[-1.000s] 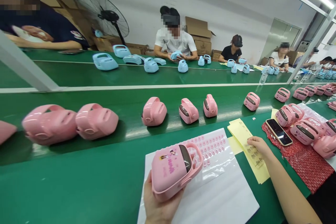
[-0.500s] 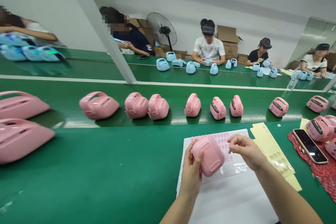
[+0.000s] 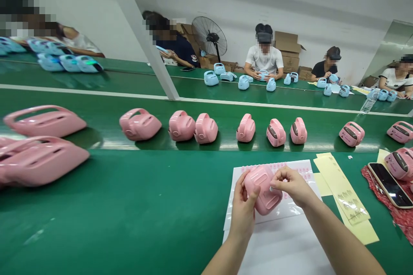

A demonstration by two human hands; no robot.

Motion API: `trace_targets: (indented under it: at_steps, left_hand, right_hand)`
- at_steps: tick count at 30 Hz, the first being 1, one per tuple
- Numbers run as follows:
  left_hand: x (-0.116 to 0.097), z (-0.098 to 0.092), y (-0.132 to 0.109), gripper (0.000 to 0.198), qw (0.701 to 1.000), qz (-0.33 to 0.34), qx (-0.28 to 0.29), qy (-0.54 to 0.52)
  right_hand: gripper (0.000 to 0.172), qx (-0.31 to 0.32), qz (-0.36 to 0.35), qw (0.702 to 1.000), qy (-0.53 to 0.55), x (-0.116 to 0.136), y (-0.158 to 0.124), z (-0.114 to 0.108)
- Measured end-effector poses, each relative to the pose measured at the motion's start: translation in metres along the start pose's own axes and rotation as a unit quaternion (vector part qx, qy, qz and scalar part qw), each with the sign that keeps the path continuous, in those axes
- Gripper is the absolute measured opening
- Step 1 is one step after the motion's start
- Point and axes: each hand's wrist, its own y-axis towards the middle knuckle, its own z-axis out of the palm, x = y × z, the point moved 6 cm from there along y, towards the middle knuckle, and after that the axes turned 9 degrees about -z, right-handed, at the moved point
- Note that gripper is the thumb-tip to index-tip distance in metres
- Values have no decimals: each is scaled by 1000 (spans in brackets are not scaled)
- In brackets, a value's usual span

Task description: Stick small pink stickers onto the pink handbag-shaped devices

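Note:
My left hand (image 3: 244,200) grips a rounded pink plastic housing (image 3: 265,200), with its underside and two raised oblong marks facing me. The thumb lies across that face. At the housing's right edge, my right hand (image 3: 285,182) is pinched on a small pale, shiny piece (image 3: 271,188), too small to make out clearly. Its fingertips are right at the underside. Beneath both hands lies a sheet of small pink stickers (image 3: 305,172), partly hidden, on white paper (image 3: 284,249).
Yellow sticker strips (image 3: 343,193) lie to the right, beside a phone (image 3: 392,184) on red wrap (image 3: 382,197). Several pink housings with handles (image 3: 206,129) stand along the raised green ledge (image 3: 226,144). Co-workers (image 3: 264,58) sit opposite with blue housings (image 3: 211,78).
My right hand has moved left, from beside the pink housing to its underside, carrying the small piece. My left hand still holds the housing. The whole view has shifted slightly.

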Motion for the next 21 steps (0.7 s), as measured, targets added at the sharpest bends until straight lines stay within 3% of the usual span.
trace_targets:
  at_steps: [10, 15, 18, 21]
  left_hand:
    - [2, -1, 2, 63, 1000, 1, -12, -18]
    - [-2, -3, 0, 59, 999, 3, -25, -34]
    - [-6, -4, 1, 48, 996, -17, -48, -75]
    - [-7, -4, 4, 30, 981, -88, -54, -162]
  right_hand:
    - [12, -23, -26, 995, -88, 2, -1, 0]
    - [13, -56, -146, 986, -56, 14, -7, 4]
    - [14, -89, -174, 981, -9, 12, 2, -16]
    - [20, -164, -181, 966, -87, -5, 23, -51]
